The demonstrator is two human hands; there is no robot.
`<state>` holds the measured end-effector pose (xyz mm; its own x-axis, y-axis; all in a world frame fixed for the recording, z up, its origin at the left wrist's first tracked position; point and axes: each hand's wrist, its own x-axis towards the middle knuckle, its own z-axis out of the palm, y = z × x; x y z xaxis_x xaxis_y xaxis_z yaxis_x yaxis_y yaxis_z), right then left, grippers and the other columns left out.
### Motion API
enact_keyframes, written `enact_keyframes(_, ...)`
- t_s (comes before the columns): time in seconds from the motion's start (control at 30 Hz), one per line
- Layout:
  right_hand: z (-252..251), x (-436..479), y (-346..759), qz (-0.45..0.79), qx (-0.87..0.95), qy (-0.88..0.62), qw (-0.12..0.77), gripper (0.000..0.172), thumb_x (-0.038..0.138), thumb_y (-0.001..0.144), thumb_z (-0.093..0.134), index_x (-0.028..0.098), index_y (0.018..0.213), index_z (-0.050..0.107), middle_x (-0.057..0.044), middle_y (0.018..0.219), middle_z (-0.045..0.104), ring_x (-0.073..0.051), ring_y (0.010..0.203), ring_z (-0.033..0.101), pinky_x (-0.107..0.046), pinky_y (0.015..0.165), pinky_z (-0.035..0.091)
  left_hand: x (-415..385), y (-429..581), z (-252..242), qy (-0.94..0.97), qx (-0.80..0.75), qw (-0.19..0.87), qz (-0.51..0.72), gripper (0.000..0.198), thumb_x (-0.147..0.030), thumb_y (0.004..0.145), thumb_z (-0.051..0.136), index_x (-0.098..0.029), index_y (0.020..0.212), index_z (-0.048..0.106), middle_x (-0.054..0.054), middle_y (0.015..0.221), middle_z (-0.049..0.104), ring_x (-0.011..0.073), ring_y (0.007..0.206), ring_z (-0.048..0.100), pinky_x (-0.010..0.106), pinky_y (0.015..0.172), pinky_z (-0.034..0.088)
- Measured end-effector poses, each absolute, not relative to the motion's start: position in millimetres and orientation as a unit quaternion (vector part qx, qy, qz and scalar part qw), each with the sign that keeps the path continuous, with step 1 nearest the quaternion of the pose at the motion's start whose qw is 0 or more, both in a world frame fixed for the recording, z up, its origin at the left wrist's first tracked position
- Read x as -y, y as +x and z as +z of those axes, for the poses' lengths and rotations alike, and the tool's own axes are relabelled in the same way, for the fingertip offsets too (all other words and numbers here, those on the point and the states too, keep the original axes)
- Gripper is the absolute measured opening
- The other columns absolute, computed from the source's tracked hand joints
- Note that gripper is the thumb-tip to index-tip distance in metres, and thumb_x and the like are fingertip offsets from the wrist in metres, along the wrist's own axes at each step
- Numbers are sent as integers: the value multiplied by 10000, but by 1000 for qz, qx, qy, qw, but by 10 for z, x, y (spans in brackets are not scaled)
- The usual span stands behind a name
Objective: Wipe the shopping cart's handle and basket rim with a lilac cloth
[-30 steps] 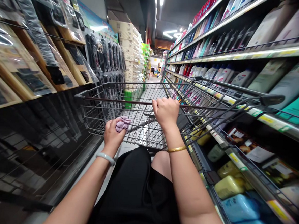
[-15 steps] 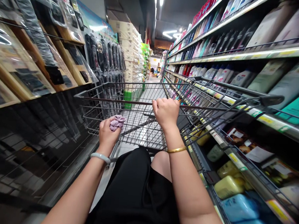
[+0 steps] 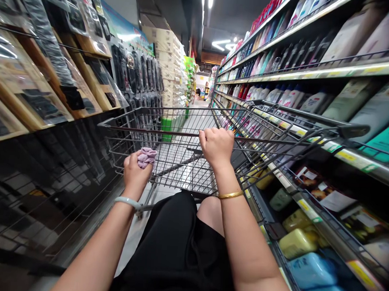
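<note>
A wire shopping cart [image 3: 170, 117] stands in front of me in a shop aisle. My right hand [image 3: 216, 146] is closed around its handle bar [image 3: 149, 131] near the middle. My left hand [image 3: 134, 172] is held below and in front of the bar, off the cart, its fingers closed on a small crumpled lilac cloth [image 3: 146, 156]. A pale bangle sits on my left wrist and a gold one on my right. The cart basket looks empty.
Shelves of bottles [image 3: 293, 96] run along the right, close to the cart's side, with yellow and blue containers [image 3: 301, 253] low down. On the left hang packaged goods [image 3: 133, 73] over a dark wire rack. The aisle floor [image 3: 196, 115] runs ahead.
My left hand with the lilac cloth has drifted left and slightly up. My right hand and the cart have stayed where they were.
</note>
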<state>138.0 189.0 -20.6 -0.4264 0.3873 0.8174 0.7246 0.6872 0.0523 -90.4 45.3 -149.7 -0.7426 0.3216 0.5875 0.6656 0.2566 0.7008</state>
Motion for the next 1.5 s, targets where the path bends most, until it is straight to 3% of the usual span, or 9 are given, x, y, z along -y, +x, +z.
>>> enact_keyframes(0.3, -205, -1896, 1384, -205, 820, -340, 412, 481, 440, 1060, 311, 207, 807, 647, -69, 858, 710, -206, 832, 538, -377, 775, 206, -418, -943, -1251, -327, 738, 206, -553, 439, -336, 741, 702, -261, 1172, 664, 54, 1146, 617, 237, 1092, 591, 388, 1030, 480)
enact_keyframes(0.47, -214, -1909, 1376, -212, 816, -338, 419, 459, 437, 1053, 343, 202, 792, 638, -68, 844, 709, -204, 821, 535, -377, 758, 196, -461, -903, -1449, -296, 779, 159, -529, 537, -308, 725, 697, -225, 1249, 617, 96, 1188, 589, 273, 1130, 582, 418, 1032, 478)
enact_keyframes(0.57, -219, -1910, 1375, -214, 815, -334, 423, 451, 437, 1052, 355, 204, 785, 634, -62, 838, 710, -201, 814, 534, -381, 755, 193, -458, -855, -1391, -310, 769, 155, -537, 478, -334, 735, 696, -222, 1196, 641, 86, 1132, 614, 268, 1097, 591, 410, 1006, 485)
enact_keyframes(0.77, -219, -1907, 1377, -214, 814, -337, 421, 456, 441, 1053, 346, 203, 789, 632, -67, 841, 712, -202, 817, 533, -380, 755, 193, -428, -733, -1031, -363, 707, 229, -561, 391, -332, 742, 701, -255, 1124, 671, 38, 1131, 628, 220, 1075, 601, 344, 994, 474)
enact_keyframes(1.03, -218, -1904, 1376, -214, 817, -335, 419, 465, 445, 1056, 331, 205, 799, 634, -67, 844, 708, -203, 822, 531, -377, 759, 196, -455, -914, -1395, -295, 780, 131, -536, 539, -326, 742, 691, -230, 1266, 605, 96, 1161, 646, 279, 1104, 606, 435, 998, 488)
enact_keyframes(1.33, -224, -1909, 1376, -218, 812, -332, 428, 439, 435, 1049, 367, 204, 784, 630, -62, 824, 703, -203, 810, 528, -383, 753, 191, -424, -680, -995, -362, 720, 217, -551, 400, -349, 739, 699, -265, 1129, 664, 37, 1125, 633, 230, 1052, 601, 369, 976, 482)
enact_keyframes(1.5, -226, -1909, 1375, -215, 814, -336, 423, 463, 445, 1054, 340, 206, 784, 630, -64, 827, 701, -205, 814, 527, -379, 760, 195, -463, -675, -1190, -376, 744, 150, -532, 418, -327, 714, 690, -235, 1120, 656, 75, 1135, 623, 271, 1087, 594, 412, 992, 483)
